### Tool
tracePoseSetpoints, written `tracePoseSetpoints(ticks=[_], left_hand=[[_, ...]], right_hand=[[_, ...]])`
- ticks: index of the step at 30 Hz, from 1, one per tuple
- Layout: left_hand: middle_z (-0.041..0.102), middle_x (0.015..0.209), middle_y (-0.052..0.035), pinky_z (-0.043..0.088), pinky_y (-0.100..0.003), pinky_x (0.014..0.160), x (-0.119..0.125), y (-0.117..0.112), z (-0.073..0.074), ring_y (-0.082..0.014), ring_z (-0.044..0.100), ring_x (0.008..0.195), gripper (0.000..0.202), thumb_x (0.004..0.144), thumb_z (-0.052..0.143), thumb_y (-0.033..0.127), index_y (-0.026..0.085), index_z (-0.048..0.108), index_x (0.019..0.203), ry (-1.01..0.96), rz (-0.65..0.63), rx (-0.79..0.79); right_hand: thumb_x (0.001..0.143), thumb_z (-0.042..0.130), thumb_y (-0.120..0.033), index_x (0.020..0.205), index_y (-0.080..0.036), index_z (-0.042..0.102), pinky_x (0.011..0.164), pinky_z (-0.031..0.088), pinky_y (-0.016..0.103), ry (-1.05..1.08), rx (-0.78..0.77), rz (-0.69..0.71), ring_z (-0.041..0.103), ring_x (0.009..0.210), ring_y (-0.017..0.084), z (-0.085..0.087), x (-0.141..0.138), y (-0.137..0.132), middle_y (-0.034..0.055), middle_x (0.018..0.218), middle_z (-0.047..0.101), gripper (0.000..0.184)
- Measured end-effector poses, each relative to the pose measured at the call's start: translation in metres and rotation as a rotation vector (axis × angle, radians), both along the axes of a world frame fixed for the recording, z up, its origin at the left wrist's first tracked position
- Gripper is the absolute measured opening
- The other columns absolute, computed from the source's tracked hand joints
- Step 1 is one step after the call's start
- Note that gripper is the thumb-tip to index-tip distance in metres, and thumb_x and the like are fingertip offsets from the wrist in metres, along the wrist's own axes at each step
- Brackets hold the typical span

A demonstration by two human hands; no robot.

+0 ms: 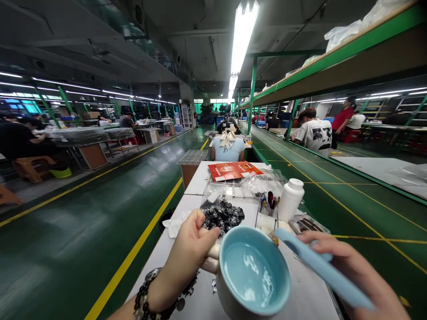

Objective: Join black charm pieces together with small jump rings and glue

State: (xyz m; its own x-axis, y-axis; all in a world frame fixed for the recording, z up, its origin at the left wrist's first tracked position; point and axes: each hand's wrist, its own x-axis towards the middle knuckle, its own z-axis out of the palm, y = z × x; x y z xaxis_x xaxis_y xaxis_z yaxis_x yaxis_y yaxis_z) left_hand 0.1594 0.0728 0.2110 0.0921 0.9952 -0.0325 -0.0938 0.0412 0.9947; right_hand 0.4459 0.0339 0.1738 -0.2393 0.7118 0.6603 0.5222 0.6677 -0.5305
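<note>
Closed grips: left hand (pixel 188 253), mug (pixel 253 275); right (pixel 363 266), phone (pixel 316 264)

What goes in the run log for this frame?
left hand: holds mug | right hand: holds blue flat object | nearby: shiny black pieces, white bottle

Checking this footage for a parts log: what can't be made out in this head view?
All in the head view:
Blue object in the right hand: seen edge-on, face turned away.
Handle of the blue-glazed mug: hidden by the left hand.
Black shiny pieces: too small to identify.
Tools in the clear holder: too small to name.
</note>
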Motion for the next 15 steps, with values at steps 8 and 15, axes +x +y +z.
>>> tracePoseSetpoints(ticks=[8,15], left_hand=[[0.021,0.048,0.0138,0.015,-0.012,0.040,0.005,-0.002,-0.039,-0.0026,0.020,0.040,0.036,0.079,0.055,0.026,0.023,0.019,0.075,-0.020,0.026,0.008],[0.022,0.046,0.0149,0.014,-0.013,0.037,0.013,-0.009,-0.044,-0.0031,0.016,0.038,0.040,0.076,0.056,0.032,0.024,0.016,0.075,-0.076,-0.010,-0.071]], right_hand=[[0.074,0.066,-0.052,0.117,-0.026,0.055,0.093,0.049,0.035,-0.526,0.315,0.195,0.053,0.113,0.024,0.033,-0.071,0.018,0.0095,0.118,0.054,0.051],[0.083,0.055,-0.048,0.120,-0.029,0.055,0.093,0.047,0.038,-0.578,0.386,0.282,0.050,0.114,0.023,0.005,-0.064,0.030,0.0079,0.121,0.053,0.042]])
